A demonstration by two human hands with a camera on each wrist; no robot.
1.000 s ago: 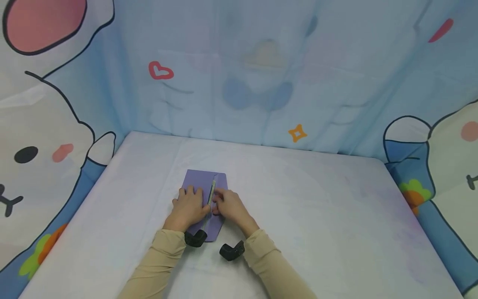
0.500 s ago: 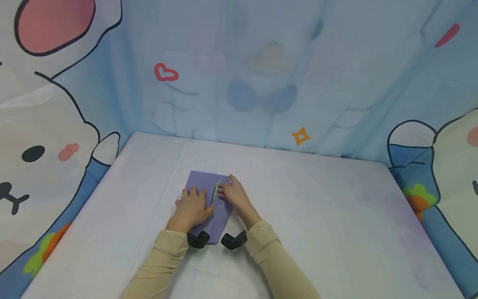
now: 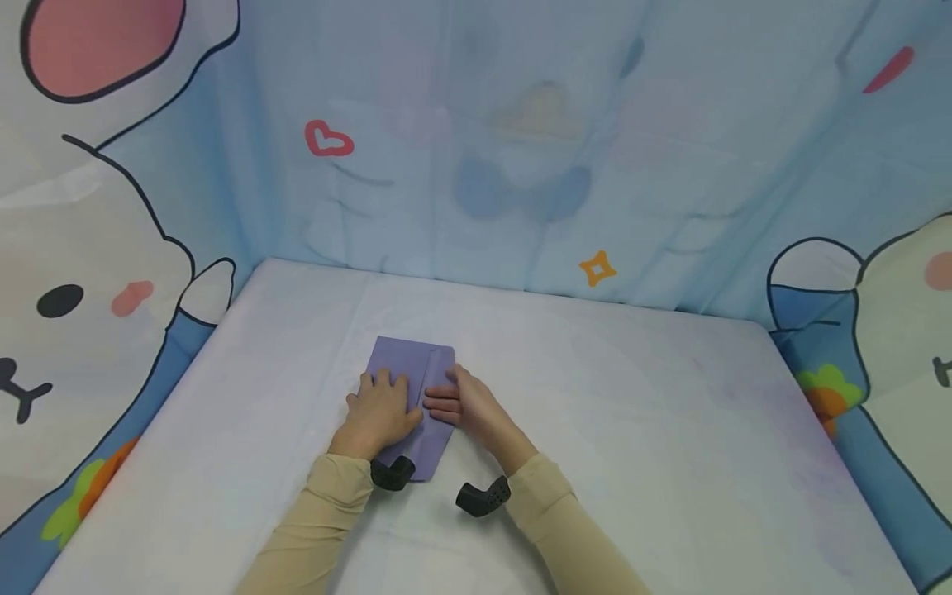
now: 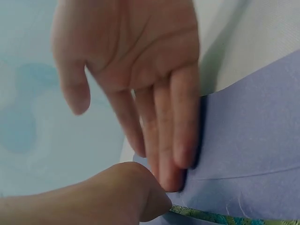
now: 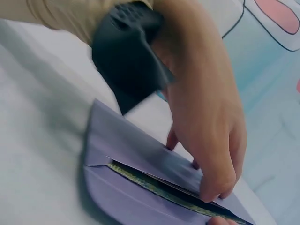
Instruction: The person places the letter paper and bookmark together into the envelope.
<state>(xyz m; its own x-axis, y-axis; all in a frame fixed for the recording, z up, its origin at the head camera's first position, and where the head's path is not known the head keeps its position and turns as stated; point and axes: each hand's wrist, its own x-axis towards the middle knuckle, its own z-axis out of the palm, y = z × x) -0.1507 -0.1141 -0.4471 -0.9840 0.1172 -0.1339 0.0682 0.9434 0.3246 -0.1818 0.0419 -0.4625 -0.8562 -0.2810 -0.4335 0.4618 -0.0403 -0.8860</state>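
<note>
A purple paper envelope [image 3: 402,357] lies flat on the white-covered table, with a long folded flap along its right part. My left hand [image 3: 379,415] rests on its left side, fingers spread and pressing it down, thumb beside the flap's edge. Straight-fingered, my right hand [image 3: 476,406] reaches over the envelope's right edge, palm facing left, fingertips close to the flap. In the right wrist view the flap's opening shows a green-and-yellow patterned strip [image 5: 150,185] inside. That patterned strip [image 4: 201,215] also shows below my left thumb [image 4: 126,187] in the left wrist view.
A black wrist camera [image 3: 392,474] is on the left wrist and another wrist camera [image 3: 483,497] on the right. The white cloth [image 3: 632,430] spreads around the envelope. A blue cartoon curtain [image 3: 521,165] hangs behind the table.
My right hand has left the flap's upper part, moved down and right, and turned its palm inward. The flap now lies flatter, hiding the patterned strip in the head view. My left hand stays put.
</note>
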